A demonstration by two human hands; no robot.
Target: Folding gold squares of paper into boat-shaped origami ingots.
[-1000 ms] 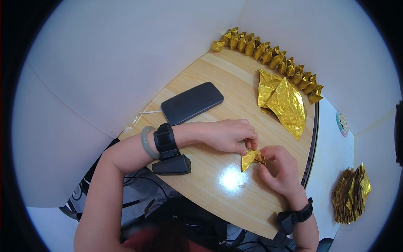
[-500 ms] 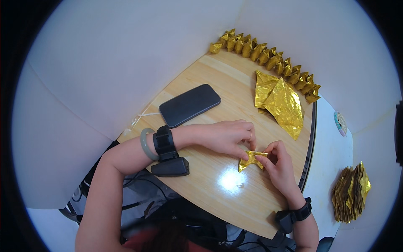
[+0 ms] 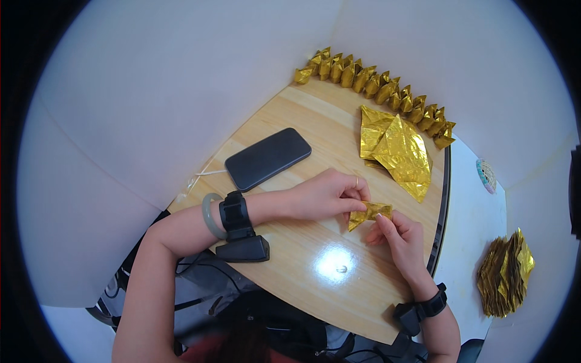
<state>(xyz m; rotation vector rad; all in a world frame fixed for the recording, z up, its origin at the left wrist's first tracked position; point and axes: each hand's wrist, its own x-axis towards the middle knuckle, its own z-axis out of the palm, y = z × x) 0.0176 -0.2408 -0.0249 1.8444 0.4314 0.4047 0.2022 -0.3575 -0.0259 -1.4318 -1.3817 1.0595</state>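
Observation:
A small folded piece of gold foil paper (image 3: 370, 212) is held between my two hands, above the wooden table. My left hand (image 3: 331, 195) pinches its left part between thumb and fingers, and a ring shows on one finger. At the right end, my right hand (image 3: 400, 237) grips the paper with the thumb on top and the fingers curled underneath. One pointed corner hangs down at the paper's left. Beyond the hands lie flat gold foil sheets (image 3: 402, 156), overlapping on the table. The fingertips partly cover the folded piece.
A row of folded gold foil ingots (image 3: 364, 80) lines the table's far edge. A black phone (image 3: 268, 158) with a white cable lies left on the wooden table (image 3: 296, 242). Right, on a white surface, are a gold foil stack (image 3: 505, 275) and a patterned oval object (image 3: 486, 175).
The folded foil paper has been turned and lifted slightly; it now shows a straighter upper edge. My fingers have shifted their grip on it. The whole view has shifted slightly.

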